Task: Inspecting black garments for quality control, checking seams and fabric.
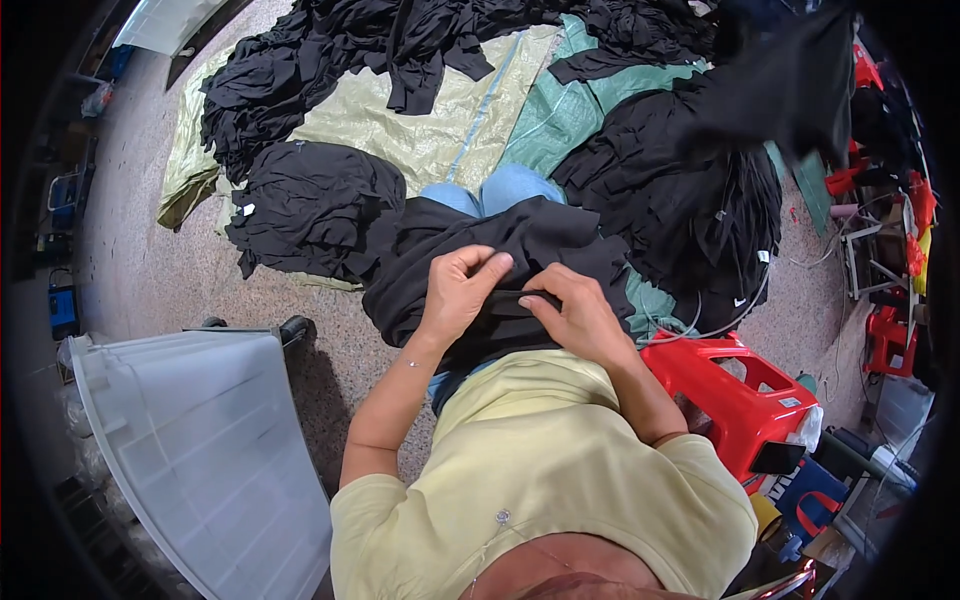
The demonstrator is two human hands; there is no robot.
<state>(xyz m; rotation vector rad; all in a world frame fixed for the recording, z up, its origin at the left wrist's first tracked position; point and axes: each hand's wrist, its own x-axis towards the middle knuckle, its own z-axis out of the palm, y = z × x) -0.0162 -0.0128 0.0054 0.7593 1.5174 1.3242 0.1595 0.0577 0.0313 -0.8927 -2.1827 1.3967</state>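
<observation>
A black cloth garment [520,235] lies bunched across my lap, over blue-clad knees [520,187]. My left hand [462,292] is closed in a pinch at the garment, thumb pressed against the curled fingers. A little to its right, my right hand [578,308] pinches the edge of the same cloth between thumb and fingers. A narrow fold of fabric runs between the two hands. Whether a thread or other small thing is also between the fingertips is too small to tell.
Black garment heaps lie at left [315,205], right [690,200] and far side, on a cream sheet [400,115] and a green sheet [570,110]. A translucent wheeled bin [200,430] stands near left. A red stool [735,385] with a phone [778,458] is at right. Blurred dark cloth [775,90] hangs far right.
</observation>
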